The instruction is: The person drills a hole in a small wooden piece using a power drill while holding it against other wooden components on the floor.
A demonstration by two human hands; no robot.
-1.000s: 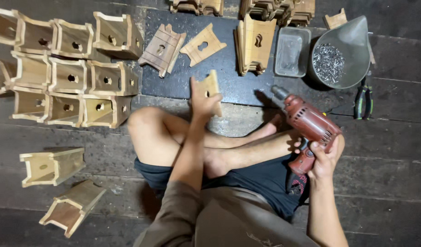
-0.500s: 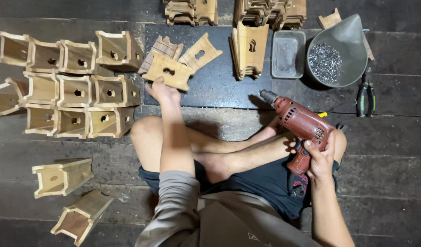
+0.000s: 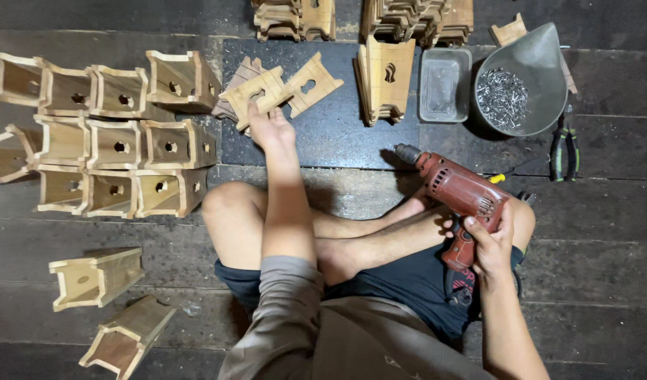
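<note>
Single head view, steeply downward, close over lap and floor (image 3: 70, 352)

No package, sign or screen is visible here. The only label-like thing is a small dark plate on the body of the red drill (image 3: 464, 193), which lies over the person's leg toward the right edge of the floor; the plate is too small to make out. There is also a pale printed mark on the grey shirt, at the bottom edge.
</note>
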